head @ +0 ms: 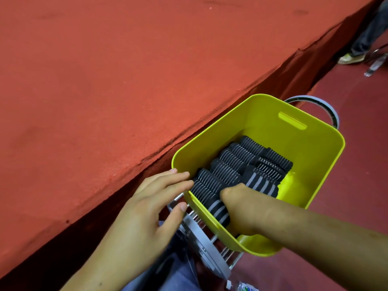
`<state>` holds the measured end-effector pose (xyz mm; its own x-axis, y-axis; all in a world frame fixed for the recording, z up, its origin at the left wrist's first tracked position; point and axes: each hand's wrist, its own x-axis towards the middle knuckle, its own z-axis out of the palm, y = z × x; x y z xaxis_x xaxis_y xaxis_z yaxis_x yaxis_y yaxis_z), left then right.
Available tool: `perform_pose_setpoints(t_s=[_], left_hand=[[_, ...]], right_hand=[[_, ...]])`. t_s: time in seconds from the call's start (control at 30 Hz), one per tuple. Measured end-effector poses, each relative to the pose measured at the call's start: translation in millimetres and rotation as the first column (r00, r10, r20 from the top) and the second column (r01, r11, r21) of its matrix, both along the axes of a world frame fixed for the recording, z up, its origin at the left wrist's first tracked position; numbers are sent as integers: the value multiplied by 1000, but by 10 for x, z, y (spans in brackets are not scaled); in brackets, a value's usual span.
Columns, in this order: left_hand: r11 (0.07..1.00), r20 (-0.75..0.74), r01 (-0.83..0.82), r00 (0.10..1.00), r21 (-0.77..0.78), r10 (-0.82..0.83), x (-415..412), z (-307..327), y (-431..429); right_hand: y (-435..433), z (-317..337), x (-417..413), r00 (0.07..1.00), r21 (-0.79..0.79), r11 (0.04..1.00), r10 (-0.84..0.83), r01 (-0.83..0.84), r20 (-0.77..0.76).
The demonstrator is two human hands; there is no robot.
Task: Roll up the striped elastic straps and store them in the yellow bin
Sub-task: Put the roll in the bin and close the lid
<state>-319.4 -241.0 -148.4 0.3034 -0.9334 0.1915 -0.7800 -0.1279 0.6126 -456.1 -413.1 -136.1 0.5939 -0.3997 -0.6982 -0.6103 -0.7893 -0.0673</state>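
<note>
Yellow bin [315, 162] sits on a grey wire rack [197, 232], hard against the edge of the red table [105, 91]. Inside, rolled striped straps [228, 162] stand packed on edge in two rows along the bin's long axis, near-left to far-right. A strip of bare floor shows along the right wall. Right hand [243, 211] is the nearer one. It is plunged into the near end of the bin, knuckles up, pressed against the nearest roll [217, 208]. Its fingers are buried below, so whether it clasps that roll cannot be told. Left hand [155, 204] lies flat with fingers straight, tips touching the first roll of the table-side row at the near-left rim, holding nothing. Judgement: a roll is being seated. Remaining room lies to the right of the grip, toward the bare floor.
</note>
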Motion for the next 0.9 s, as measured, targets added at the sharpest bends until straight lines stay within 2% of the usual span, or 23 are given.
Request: perform_pose_setpoints(t_s=[0.07,0.13,0.2,0.27,0.37,0.47,0.53,0.63,0.9], left_hand=[[1000,20,-2,1000,-1,2,11,46,-49],[1000,33,-8,999,-6,8,23,120,-132],[1000,40,-1,999,-18,2,28,207,-257],[999,39,19,999,-37,-17,29,284,-395],[997,27,47,999,-67,-45,-30,353,-642],[992,0,72,997,-99,-72,-150,332,-870],[991,-11,97,995,-94,-98,-241,282,-962],[987,-44,122,991,-100,-127,-393,284,-1122],[991,-113,106,987,-82,-115,-555,215,-1296]], right_hand=[[-94,33,-68,995,34,998,-63,61,72],[-235,91,-165,964,104,984,-163,144,209],[-413,205,-275,858,202,947,-313,249,407],[-614,340,-390,666,331,893,-449,306,596],[-1003,559,-670,270,472,802,-576,366,771],[-1515,588,-1045,-80,521,687,-565,507,821],[-1833,412,-1257,-225,580,574,-570,578,790],[-2174,57,-1522,-299,607,440,-588,662,751],[-2291,-972,-1948,-271,470,96,-708,878,652]])
